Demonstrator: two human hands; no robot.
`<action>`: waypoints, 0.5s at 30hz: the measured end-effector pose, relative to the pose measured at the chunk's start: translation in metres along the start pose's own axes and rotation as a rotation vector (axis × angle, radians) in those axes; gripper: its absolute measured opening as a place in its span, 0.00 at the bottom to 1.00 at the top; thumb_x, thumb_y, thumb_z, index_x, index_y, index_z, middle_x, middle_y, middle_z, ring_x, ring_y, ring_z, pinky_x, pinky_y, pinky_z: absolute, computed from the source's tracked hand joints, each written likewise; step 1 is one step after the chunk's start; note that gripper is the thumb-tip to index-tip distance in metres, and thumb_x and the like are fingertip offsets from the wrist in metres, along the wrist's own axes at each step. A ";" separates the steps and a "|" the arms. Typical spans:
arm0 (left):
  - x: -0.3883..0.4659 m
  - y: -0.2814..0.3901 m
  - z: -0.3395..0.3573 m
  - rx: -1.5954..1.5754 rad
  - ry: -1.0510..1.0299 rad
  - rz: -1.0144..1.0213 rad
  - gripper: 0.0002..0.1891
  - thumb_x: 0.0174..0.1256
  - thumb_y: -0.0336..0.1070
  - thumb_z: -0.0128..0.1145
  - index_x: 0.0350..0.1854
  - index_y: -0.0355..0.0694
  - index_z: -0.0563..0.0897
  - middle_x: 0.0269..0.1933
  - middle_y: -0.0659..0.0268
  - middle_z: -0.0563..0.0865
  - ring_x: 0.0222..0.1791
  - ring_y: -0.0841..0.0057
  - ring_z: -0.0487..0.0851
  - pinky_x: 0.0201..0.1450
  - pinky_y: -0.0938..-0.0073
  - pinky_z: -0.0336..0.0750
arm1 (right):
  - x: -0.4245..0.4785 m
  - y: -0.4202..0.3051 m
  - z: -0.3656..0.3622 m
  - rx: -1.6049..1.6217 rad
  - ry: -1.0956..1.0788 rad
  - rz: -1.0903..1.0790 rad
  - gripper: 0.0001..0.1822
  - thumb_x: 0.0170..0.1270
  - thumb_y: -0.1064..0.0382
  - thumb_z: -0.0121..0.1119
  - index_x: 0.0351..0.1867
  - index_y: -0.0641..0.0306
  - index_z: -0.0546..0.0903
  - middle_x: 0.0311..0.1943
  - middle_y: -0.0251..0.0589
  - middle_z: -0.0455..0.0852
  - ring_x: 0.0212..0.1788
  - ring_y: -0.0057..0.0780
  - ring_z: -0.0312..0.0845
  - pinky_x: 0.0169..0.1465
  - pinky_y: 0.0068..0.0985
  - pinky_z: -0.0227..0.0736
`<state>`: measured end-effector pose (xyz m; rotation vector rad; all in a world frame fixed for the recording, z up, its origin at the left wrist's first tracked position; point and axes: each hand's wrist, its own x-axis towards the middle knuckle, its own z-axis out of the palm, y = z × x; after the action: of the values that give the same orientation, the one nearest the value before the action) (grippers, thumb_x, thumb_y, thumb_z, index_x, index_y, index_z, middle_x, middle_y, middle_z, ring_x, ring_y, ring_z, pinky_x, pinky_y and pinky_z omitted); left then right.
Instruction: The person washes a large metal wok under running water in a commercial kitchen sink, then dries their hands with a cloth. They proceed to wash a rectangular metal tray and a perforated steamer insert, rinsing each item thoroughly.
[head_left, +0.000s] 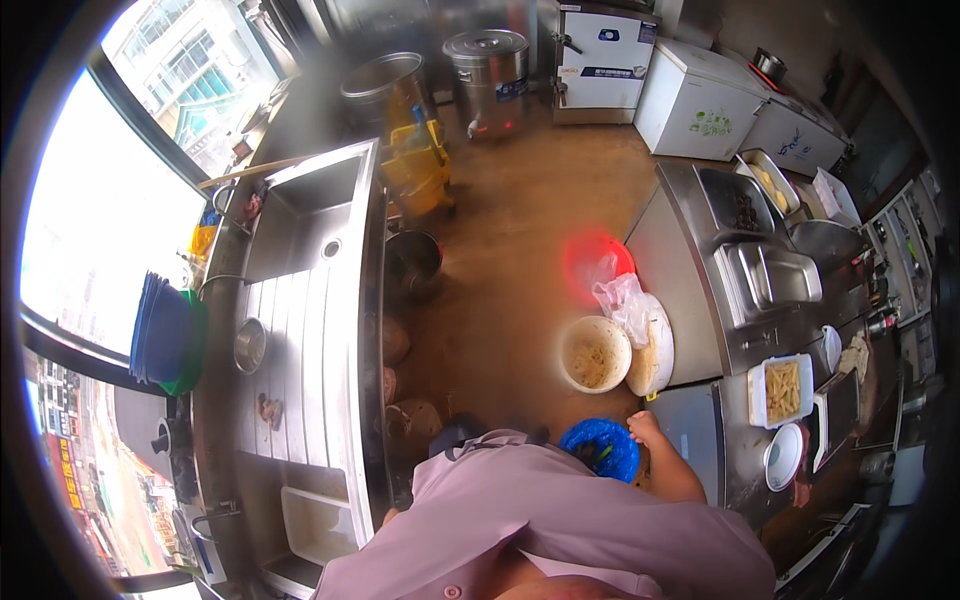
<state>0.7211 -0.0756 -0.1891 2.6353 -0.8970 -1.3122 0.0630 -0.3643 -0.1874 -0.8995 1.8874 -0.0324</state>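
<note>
My right hand (645, 429) is held out with its fingers curled, above the floor by the metal cabinet (686, 424). Whether it holds anything cannot be made out. Just beside it stands a bin lined with a blue plastic bag (626, 457), with green scraps inside. Of my left hand (391, 515) only a sliver shows at the sink's front edge; my sleeve hides the rest. Beyond my right hand are a white bucket with pale residue (596, 356) and a white tub (660, 349) with a clear plastic bag (626, 300) over it.
At left runs a stainless steel sink unit (371, 337) holding a white basin (319, 525) and a metal bowl (251, 345). The right counter carries a container of pale strips (784, 390) and metal trays (787, 274). A yellow mop bucket (416, 172) stands ahead, a red basin (592, 259) nearer.
</note>
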 end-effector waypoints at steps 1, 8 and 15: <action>0.012 0.019 -0.001 -0.020 -0.041 -0.010 0.15 0.56 0.42 0.59 0.32 0.32 0.86 0.32 0.46 0.87 0.34 0.53 0.86 0.41 0.60 0.80 | 0.007 -0.023 -0.003 0.136 0.034 -0.025 0.10 0.65 0.60 0.57 0.39 0.64 0.83 0.26 0.37 0.84 0.21 0.26 0.79 0.22 0.24 0.72; 0.164 0.188 -0.029 -0.580 -0.535 -0.185 0.15 0.56 0.42 0.59 0.32 0.32 0.86 0.31 0.48 0.87 0.32 0.57 0.87 0.39 0.62 0.80 | 0.040 -0.124 0.016 0.487 0.058 -0.048 0.10 0.66 0.61 0.54 0.43 0.61 0.81 0.29 0.38 0.83 0.22 0.25 0.79 0.22 0.24 0.73; 0.303 0.449 -0.177 -0.287 -0.050 0.413 0.12 0.63 0.36 0.55 0.38 0.30 0.84 0.26 0.56 0.86 0.26 0.71 0.85 0.33 0.67 0.78 | 0.064 -0.151 0.036 0.062 -0.145 0.143 0.08 0.64 0.60 0.57 0.32 0.62 0.79 0.23 0.39 0.81 0.19 0.27 0.79 0.19 0.25 0.71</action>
<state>0.7835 -0.6408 -0.1557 2.0726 -1.0914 -1.2876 0.1633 -0.4993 -0.1951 -0.7046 1.8005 0.0586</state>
